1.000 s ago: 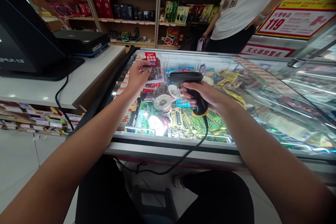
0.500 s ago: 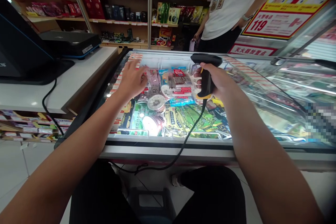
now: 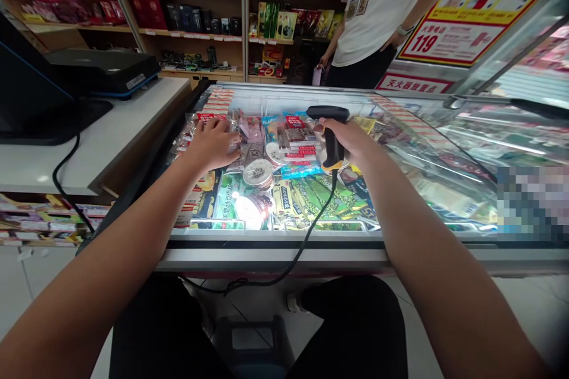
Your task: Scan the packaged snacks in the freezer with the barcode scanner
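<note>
Two hands are out over a glass-topped freezer [image 3: 284, 92] packed with wrapped snacks. The left hand [image 3: 213, 143] lies palm down with its fingers spread wide, resting on clear packets [image 3: 242, 130] at the freezer's left end; whether it touches the packets or glass over them cannot be told, and it grips nothing. The right hand [image 3: 351, 139] is wrapped around the handle of a black scanner [image 3: 329, 124], whose head points left, toward the left hand, and hangs just above a red-and-white pack [image 3: 299, 139]. A yellow band rings the base of the handle, and from it a black cable [image 3: 306, 243] drops over the freezer's front edge and loops near the floor. Between the two hands lie the red-and-white pack and a round tub [image 3: 258, 173], with a second, brightly lit tub [image 3: 249, 212] nearer the front edge beside green and yellow bags [image 3: 320, 198]. To the left, a white worktop [image 3: 111, 142] butts against the freezer and carries a dark monitor stand [image 3: 44, 106] and a flat black device [image 3: 104, 71]; another cable [image 3: 66, 183] trails off its edge. Behind, wooden shelves [image 3: 200, 35] hold boxed goods. On the far side of the freezer stands a person in a white T-shirt [image 3: 382, 6], one hand at the hip, a watch on that wrist, next to a red and yellow poster [image 3: 462, 35] reading 119. The wearer's dark trousers [image 3: 355, 331] show below, over a pale tiled floor [image 3: 26, 284].
</note>
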A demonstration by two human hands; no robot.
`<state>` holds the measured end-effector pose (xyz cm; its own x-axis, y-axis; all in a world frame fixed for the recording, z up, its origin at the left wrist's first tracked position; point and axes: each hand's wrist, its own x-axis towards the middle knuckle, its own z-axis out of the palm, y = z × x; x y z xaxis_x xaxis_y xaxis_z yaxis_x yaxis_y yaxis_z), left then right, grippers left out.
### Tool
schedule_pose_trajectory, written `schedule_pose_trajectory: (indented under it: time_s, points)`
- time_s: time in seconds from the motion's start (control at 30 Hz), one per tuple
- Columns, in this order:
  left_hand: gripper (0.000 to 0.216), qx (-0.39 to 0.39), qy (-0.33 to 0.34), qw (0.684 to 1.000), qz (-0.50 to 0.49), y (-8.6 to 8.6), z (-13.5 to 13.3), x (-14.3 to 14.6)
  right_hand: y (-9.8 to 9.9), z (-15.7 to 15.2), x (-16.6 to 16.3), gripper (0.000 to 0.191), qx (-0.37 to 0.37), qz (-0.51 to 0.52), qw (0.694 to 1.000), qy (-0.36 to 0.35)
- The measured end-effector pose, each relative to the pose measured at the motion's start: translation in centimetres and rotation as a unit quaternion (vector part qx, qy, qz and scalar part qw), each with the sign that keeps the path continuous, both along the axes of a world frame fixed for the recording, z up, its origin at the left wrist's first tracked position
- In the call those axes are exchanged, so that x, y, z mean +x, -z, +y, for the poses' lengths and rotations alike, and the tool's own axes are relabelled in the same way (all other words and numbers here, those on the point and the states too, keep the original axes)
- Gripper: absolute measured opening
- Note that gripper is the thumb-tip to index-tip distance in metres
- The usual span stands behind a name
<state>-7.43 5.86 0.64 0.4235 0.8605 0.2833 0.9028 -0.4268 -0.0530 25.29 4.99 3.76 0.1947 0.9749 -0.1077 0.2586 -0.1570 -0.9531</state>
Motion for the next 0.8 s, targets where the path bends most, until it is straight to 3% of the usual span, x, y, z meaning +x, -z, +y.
schedule_pose_trajectory:
  time_s: [0.1, 0.17, 0.3, 0.4, 0.63, 0.8]
  points:
    - [0.044, -0.011, 0.039, 0.995, -0.089, -0.1, -0.7, 1.5, -0.2, -0.3, -0.4, 0.028, 0.005, -0.009, 1.0, 0.021]
    - [0.045, -0.055, 0.079, 0.976, -0.197, -0.2, -1.4, 3.3, -0.2, -0.3, -0.6, 0.031, 0.009, -0.034, 0.999, 0.029]
    - [0.045, -0.226, 0.12, 0.879, -0.403, -0.3, -3.0, 6.7, 0.2, -0.3, -0.7, 0.037, 0.019, -0.077, 0.996, 0.026]
    - [0.039, -0.306, 0.11, 0.819, -0.473, -0.3, -3.6, 7.7, 0.4, -0.3, -0.7, 0.042, 0.013, -0.068, 0.998, 0.006]
    - [0.029, -0.306, 0.044, 0.755, -0.579, 0.4, -2.8, 7.2, -0.1, -1.7, -2.9, 0.037, 0.029, -0.02, 0.999, -0.033]
    - [0.014, -0.27, 0.026, 0.758, -0.593, 0.3, -2.5, 7.3, -0.8, -3.1, -4.6, 0.029, 0.077, -0.02, 0.991, -0.106]
